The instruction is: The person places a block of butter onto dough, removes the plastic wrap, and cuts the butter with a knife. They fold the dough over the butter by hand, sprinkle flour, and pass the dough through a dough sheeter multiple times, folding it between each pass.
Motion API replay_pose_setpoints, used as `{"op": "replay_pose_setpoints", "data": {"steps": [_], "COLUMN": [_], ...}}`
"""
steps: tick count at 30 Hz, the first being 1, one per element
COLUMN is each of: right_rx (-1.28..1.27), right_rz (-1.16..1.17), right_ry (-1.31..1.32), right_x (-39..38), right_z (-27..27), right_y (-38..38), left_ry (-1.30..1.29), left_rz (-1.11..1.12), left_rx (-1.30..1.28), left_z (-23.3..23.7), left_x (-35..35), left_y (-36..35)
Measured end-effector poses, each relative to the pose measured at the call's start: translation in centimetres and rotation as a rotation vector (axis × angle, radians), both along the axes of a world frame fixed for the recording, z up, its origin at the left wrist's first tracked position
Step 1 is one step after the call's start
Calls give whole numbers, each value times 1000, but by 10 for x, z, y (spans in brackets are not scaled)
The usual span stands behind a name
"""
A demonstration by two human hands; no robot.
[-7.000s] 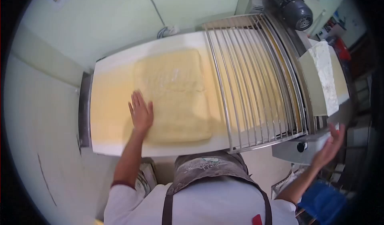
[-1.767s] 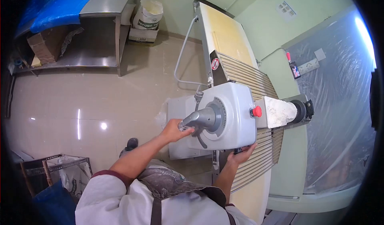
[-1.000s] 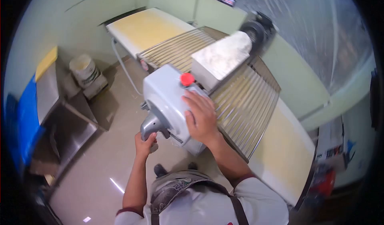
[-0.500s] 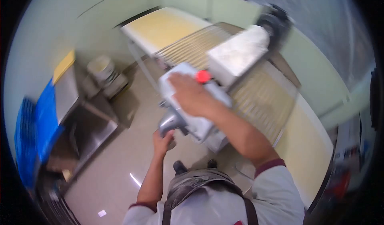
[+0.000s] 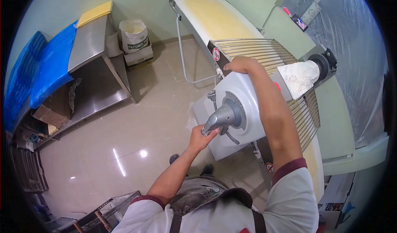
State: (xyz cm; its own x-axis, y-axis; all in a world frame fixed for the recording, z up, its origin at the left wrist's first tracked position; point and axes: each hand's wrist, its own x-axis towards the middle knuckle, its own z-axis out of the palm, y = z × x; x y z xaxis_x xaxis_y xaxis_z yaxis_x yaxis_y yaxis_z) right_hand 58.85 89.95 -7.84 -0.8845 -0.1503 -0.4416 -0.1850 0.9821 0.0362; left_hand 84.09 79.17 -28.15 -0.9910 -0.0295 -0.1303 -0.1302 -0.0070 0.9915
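A dough sheeter with a pale grey housing (image 5: 252, 127) stands in front of me. My left hand (image 5: 202, 138) is closed around the end of the grey lever handle (image 5: 221, 116) on the side of the housing. My right hand (image 5: 245, 65) rests palm down over the far top edge of the housing, fingers laid over the edge with their tips partly hidden. Beside my right forearm, a red button (image 5: 277, 86) is partly covered. A flour-dusted white cover (image 5: 300, 79) lies across the sheeter beyond it, over the metal rod guards (image 5: 254, 49).
The sheeter's long conveyor belt (image 5: 219, 15) runs far left and near right. On the left stand a steel table (image 5: 89, 40) with blue plastic sheeting (image 5: 56, 67), and a white flour sack (image 5: 134, 34) on a box. A rack (image 5: 109, 208) is near my left elbow.
My view has swung, and the sheeter sits further right in it. My right hand has slid from beside the red button to the housing's far edge. My left hand stays on the lever handle.
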Motion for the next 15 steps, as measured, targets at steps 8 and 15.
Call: {"op": "replay_pose_setpoints", "data": {"steps": [8,15], "right_rx": [-29,2], "right_rz": [26,12], "right_ry": [31,51], "right_x": [15,18], "right_z": [13,14], "right_y": [-3,-5], "left_ry": [19,346], "left_rz": [-12,-42], "left_rx": [-5,-191], "left_z": [5,-16], "left_x": [0,-26], "left_y": [-2,-20]}}
